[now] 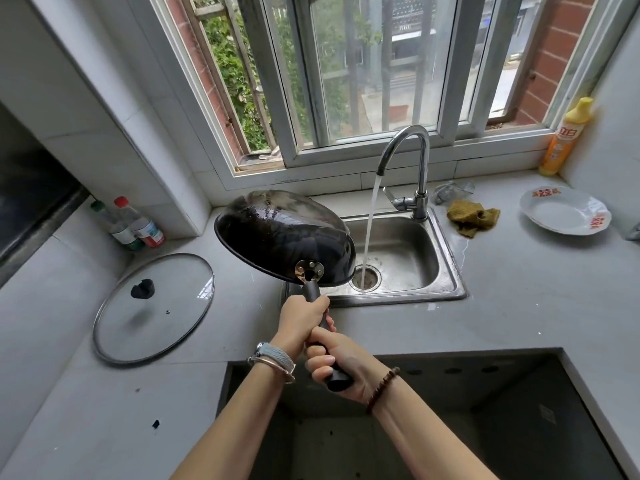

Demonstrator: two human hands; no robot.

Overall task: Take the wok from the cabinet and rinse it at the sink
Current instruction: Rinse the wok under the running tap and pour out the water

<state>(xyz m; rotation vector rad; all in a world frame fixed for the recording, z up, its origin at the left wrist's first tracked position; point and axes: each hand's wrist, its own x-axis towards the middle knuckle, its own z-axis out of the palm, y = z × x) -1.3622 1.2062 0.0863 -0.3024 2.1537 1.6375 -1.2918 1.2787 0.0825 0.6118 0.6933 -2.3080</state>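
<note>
Wok (284, 233): held in the air over the left edge of the sink (412, 247), tipped so its dark underside faces the camera. Both hands are wrapped tight round the black handle (311, 289); the left hand (303, 318) is nearer the sink, with the right hand (337, 362) behind it at the handle's end. Faucet (420, 168) at the sink's back rim is running, and its stream (369, 230) falls into the drain just right of the wok. Glass lid (152, 306) lies flat on the counter, left of the sink. Crumpled cloth (472, 218) lies right of it.
</note>
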